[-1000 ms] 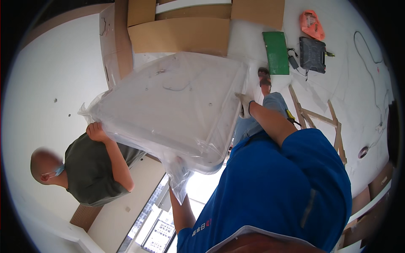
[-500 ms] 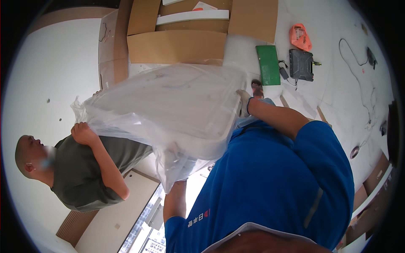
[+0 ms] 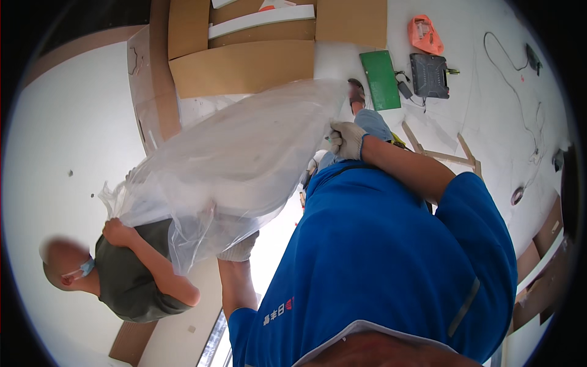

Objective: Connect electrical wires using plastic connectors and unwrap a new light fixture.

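A large pale panel point(image 3: 244, 177) with a rounded corner lies inside a clear plastic bag point(image 3: 194, 229), held tilted in front of my body. My right hand point(image 3: 348, 140), in a pale knitted glove, is closed on the bag's edge at the panel's right side. Below the panel's near corner, my gloved left hand point(image 3: 238, 248) supports it; the plastic and panel hide most of its fingers. At the far left end, another person's hand point(image 3: 119, 232) grips the bunched bag.
That person, in a dark shirt point(image 3: 137, 275), stands at the left. Beyond the panel lies an opened cardboard box point(image 3: 244, 67). A green board point(image 3: 380, 79), a dark case point(image 3: 429, 76) and an orange bag point(image 3: 425, 34) lie on the floor, with a wooden frame point(image 3: 449, 157) nearer me.
The bagged panel has tilted more steeply and shifted left. My right hand has come slightly nearer and my left hand has moved left. The other person's head has turned downward.
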`<state>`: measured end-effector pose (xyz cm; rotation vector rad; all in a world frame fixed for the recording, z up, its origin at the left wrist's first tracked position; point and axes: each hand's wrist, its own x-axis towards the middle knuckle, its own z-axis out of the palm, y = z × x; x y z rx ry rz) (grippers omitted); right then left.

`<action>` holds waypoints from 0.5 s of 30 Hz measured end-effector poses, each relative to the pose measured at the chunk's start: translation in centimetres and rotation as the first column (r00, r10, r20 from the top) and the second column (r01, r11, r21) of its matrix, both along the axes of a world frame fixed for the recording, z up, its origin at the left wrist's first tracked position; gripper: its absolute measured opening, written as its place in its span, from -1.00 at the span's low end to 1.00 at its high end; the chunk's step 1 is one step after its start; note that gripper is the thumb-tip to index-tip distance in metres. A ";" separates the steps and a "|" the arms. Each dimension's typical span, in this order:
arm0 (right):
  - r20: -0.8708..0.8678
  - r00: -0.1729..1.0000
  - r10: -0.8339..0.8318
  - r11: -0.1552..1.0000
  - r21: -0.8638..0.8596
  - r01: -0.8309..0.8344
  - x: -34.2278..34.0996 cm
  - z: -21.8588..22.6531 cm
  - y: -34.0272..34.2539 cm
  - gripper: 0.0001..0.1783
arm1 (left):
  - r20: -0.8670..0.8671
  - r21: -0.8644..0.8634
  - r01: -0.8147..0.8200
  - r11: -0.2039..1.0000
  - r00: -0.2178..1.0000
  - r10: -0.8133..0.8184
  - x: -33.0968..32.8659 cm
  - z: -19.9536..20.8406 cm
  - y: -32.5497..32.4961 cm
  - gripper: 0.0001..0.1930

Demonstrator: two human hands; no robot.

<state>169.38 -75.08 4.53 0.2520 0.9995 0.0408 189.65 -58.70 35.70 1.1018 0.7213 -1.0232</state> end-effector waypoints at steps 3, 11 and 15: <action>0.013 0.996 0.092 0.992 -0.090 -0.091 0.8 1.2 -0.9 -0.69 | 0.028 0.075 -0.023 0.997 0.999 0.021 -0.5 0.0 -2.3 -0.60; 0.304 0.886 0.351 0.892 -0.396 -0.218 1.2 4.2 -4.1 -0.80 | 0.013 0.176 -0.176 0.968 0.984 0.177 0.3 -2.0 -3.2 -0.60; 0.281 0.830 0.482 0.855 -0.359 -0.375 1.0 4.2 -4.9 -0.77 | -0.041 -0.069 -0.067 0.995 0.997 0.064 1.0 -2.6 -0.9 -0.54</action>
